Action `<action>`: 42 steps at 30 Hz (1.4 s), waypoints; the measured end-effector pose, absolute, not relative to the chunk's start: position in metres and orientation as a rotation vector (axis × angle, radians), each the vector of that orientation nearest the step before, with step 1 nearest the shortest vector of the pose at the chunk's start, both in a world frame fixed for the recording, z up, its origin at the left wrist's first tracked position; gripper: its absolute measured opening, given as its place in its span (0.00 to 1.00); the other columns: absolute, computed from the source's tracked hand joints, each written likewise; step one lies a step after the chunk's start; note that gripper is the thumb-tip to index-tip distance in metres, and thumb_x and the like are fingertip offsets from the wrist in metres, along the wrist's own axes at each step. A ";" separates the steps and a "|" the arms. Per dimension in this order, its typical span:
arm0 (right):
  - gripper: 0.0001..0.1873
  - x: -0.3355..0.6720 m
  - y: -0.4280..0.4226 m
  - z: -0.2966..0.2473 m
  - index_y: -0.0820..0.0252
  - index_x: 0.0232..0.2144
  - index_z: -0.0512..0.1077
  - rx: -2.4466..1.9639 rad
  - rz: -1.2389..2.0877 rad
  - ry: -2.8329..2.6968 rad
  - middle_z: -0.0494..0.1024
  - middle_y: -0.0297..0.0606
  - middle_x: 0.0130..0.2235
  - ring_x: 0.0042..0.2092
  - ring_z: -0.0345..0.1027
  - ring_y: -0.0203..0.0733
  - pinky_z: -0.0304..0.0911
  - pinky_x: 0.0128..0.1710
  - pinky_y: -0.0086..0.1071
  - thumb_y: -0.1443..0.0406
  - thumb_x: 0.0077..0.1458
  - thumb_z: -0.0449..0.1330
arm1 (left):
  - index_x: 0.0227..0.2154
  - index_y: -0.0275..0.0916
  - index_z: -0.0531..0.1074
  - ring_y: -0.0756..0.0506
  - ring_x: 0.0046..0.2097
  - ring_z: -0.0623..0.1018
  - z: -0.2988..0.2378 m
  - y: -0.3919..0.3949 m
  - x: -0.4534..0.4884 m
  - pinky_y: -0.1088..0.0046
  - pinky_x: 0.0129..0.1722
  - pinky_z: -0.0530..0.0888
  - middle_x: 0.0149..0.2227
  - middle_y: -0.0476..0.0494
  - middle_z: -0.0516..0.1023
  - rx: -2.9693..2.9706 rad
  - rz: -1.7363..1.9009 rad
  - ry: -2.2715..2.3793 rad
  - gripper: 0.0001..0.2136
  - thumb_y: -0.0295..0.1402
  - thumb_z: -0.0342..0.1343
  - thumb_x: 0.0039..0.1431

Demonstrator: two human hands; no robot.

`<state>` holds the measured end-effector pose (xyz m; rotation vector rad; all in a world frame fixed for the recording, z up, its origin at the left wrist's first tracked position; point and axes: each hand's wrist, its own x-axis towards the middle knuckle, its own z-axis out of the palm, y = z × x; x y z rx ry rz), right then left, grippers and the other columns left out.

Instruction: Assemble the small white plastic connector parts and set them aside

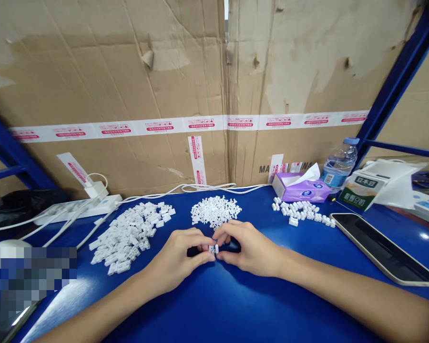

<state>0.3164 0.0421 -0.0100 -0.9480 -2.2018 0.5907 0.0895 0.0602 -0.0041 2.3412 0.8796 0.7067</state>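
- Heap of white plastic blocks [127,236] on the blue tabletop [214,305], out on the left
- Left hand [175,257] and right hand [245,247] together, both pinching a small white plastic piece [213,249] at centre
- Mound of tiny white plastic bits [215,211] just ahead
- Looser cluster of white plastic blocks [302,212] on the right

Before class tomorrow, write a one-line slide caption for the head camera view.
Left hand and right hand hold a small white plastic part above a blue workbench.

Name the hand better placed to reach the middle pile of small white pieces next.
Probably the right hand: its fingers lie just below the middle pile, nearer than the left hand. Both hands, though, are holding a small white plastic piece between them.
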 end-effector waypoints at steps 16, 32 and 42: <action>0.14 0.315 0.041 -0.010 0.57 0.41 0.73 -0.933 0.584 -2.196 0.78 0.32 0.38 0.41 0.72 0.37 0.65 0.43 0.31 0.71 0.52 0.68 | 0.37 0.42 0.81 0.48 0.35 0.76 -0.006 0.058 0.089 0.71 0.36 0.71 0.32 0.50 0.77 2.331 0.749 0.842 0.03 0.29 0.63 0.61; 0.14 0.315 0.041 -0.010 0.56 0.41 0.73 -0.908 0.602 -2.193 0.78 0.33 0.38 0.40 0.72 0.38 0.66 0.41 0.31 0.72 0.52 0.67 | 0.38 0.42 0.82 0.47 0.35 0.77 -0.006 0.059 0.091 0.71 0.37 0.71 0.32 0.50 0.79 2.289 0.760 0.849 0.05 0.29 0.67 0.58; 0.15 0.317 0.043 -0.012 0.56 0.42 0.73 -0.903 0.601 -2.202 0.78 0.34 0.39 0.41 0.72 0.39 0.67 0.42 0.33 0.71 0.52 0.67 | 0.39 0.43 0.82 0.47 0.36 0.75 -0.003 0.059 0.094 0.69 0.37 0.72 0.35 0.47 0.76 2.308 0.769 0.834 0.05 0.31 0.65 0.60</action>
